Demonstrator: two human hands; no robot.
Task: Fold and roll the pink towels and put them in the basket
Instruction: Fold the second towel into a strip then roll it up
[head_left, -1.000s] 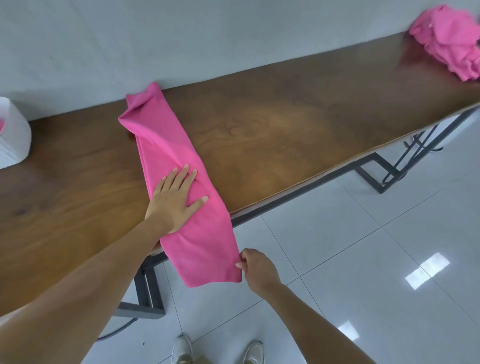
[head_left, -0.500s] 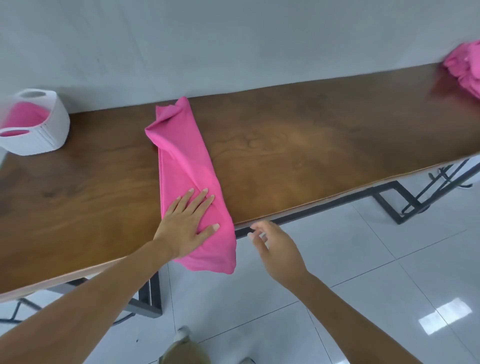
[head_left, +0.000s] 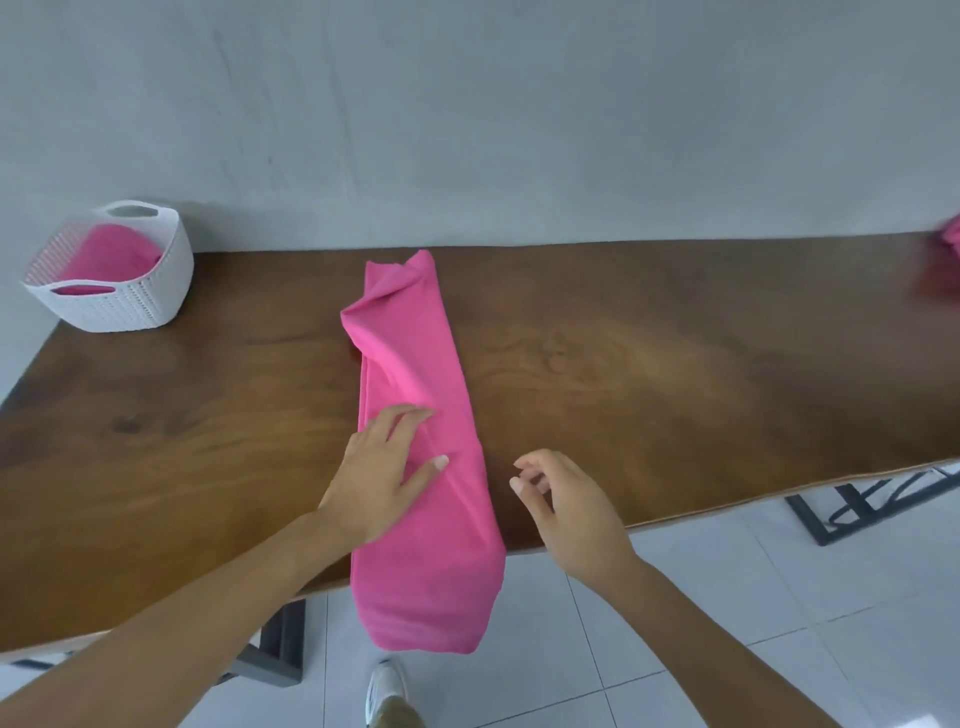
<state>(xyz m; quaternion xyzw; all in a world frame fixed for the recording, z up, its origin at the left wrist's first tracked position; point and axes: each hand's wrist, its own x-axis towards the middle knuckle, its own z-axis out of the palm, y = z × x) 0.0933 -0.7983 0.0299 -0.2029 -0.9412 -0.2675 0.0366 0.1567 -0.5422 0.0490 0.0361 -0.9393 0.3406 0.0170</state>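
At table's near edge: left hand (head_left: 385, 470) spread flat on folded pink towel (head_left: 415, 395); right hand (head_left: 563, 501) hovers beside it, fingers loosely curled, holding nothing

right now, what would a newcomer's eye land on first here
The bright pink towel, folded into a long strip across the middle of the brown table, its near end hanging over the front edge, with the left hand flat on it and the right hand empty just beside it. Next, the white basket at the table's far left corner, with pink cloth inside.
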